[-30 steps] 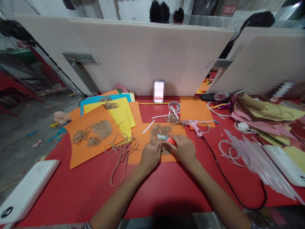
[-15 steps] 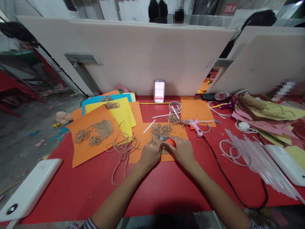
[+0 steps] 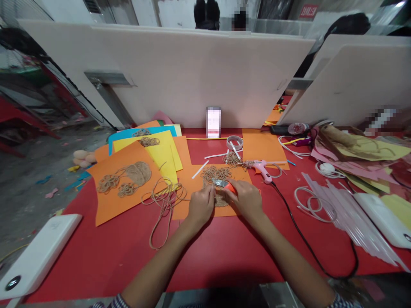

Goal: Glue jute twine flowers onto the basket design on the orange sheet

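Note:
My right hand (image 3: pixel 248 197) is closed around the orange handle of a box cutter (image 3: pixel 220 183), whose silver metal end points left toward my left hand. My left hand (image 3: pixel 201 207) is closed in a pinch on twine, mostly hidden by the fingers, close to the cutter's tip. Below and beyond the hands lies an orange sheet (image 3: pixel 184 209) bearing a coiled twine shape (image 3: pixel 216 172). A round, tightly wound twine piece (image 3: pixel 221 201) shows partly between my hands. To the left of my left hand, loose twine (image 3: pixel 165 201) lies in loops.
A pink glue gun (image 3: pixel 263 171) with a black cord lies right of the hands. Tape (image 3: pixel 234 142) and a phone (image 3: pixel 213 122) are at the back. Twine shapes lie on an orange sheet (image 3: pixel 109 205) at left. Clear glue sticks (image 3: pixel 349 222) lie right. A white board (image 3: pixel 192 77) stands behind.
The box cutter's metal end has tilted and lifted slightly, showing brighter. My hands have drawn a little apart, the left shifting slightly left. The view has shifted a little.

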Motion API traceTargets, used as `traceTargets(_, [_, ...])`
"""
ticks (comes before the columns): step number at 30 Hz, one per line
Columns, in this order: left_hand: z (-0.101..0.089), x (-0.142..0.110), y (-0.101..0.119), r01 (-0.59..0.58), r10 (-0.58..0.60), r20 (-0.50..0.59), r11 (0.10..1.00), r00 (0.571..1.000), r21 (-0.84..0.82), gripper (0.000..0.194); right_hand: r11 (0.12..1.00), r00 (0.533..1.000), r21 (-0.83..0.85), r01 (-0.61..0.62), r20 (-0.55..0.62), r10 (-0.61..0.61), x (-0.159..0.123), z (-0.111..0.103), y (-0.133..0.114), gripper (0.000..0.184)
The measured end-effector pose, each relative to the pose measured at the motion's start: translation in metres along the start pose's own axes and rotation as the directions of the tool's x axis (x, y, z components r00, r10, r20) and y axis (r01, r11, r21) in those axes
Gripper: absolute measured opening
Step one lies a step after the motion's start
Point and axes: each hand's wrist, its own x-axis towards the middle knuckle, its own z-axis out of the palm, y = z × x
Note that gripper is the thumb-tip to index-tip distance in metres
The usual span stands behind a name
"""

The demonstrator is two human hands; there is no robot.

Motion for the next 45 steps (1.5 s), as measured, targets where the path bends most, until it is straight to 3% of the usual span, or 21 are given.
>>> traceTargets(7, [0.003,-0.001,-0.001,-0.095,0.096,0.000,0.988,0.995,0.124,0.036,0.999,0.999,-0.037,-0.028,0.023,0.029,0.000,-0.003,0.001,0.054])
traceTargets(16, [0.002,-0.002,0.004,-0.159,0.151,0.054,0.959,0.987,0.235,0.030,0.997,0.986,0.015,-0.076,0.150,0.073,0.001,-0.005,-0.013,0.046])
traceTargets(29, [0.000,0.001,-0.005,-0.075,0.061,0.059,0.954,0.996,0.289,0.036,1.000,1.000,0.014,-0.006,0.021,0.005,-0.001,0.001,-0.001,0.046])
traceTargets(45, [0.002,0.000,0.005,-0.182,0.170,0.066,0.951,0.983,0.249,0.031,0.999,0.996,-0.011,-0.039,0.081,0.039,0.001,-0.001,-0.007,0.044])
